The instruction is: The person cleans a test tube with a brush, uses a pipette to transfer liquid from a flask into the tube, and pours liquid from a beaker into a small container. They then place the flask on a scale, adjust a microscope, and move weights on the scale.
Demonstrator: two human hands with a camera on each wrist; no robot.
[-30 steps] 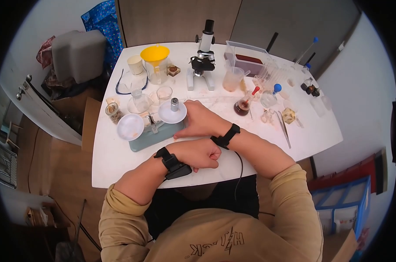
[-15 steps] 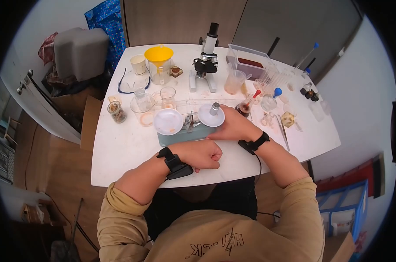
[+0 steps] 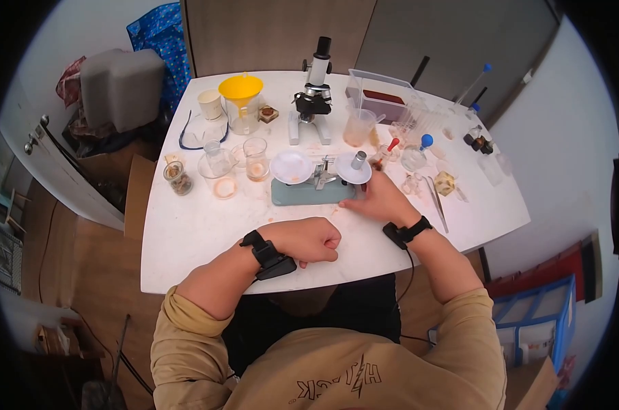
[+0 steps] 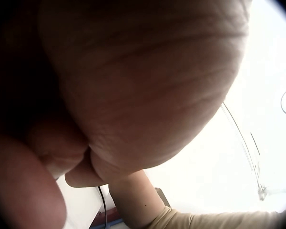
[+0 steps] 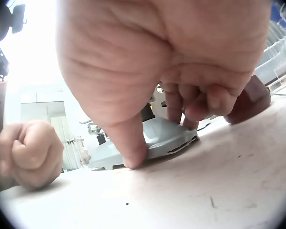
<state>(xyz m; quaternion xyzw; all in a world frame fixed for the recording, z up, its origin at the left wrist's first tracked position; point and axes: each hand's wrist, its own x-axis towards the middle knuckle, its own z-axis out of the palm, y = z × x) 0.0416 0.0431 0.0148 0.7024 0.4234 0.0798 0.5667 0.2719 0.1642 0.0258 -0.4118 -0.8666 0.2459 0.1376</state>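
A balance scale [image 3: 306, 194] with a teal base stands on the table, its two white pans up on a metal beam. A metal weight [image 3: 358, 160] sits on the right pan; the left pan [image 3: 292, 168] carries only a faint stain. My right hand [image 3: 384, 199] grips the right end of the base. In the right wrist view the thumb [image 5: 135, 155] presses its near side while the fingers reach round the far side. Curled into a fist, my left hand [image 3: 308, 239] rests on the table in front of the scale, holding nothing.
Glass beakers [image 3: 256, 160] and a jar [image 3: 178, 179] stand left of the scale. Behind it are a microscope [image 3: 314, 102] and a yellow funnel [image 3: 241, 89]. A dark flask with a red dropper [image 3: 392, 145] and tweezers [image 3: 438, 203] are close to the right hand.
My right hand has moved the balance scale to the right and slightly away from the body, turning it nearly parallel to the table's front edge. The left fist has stayed in place.
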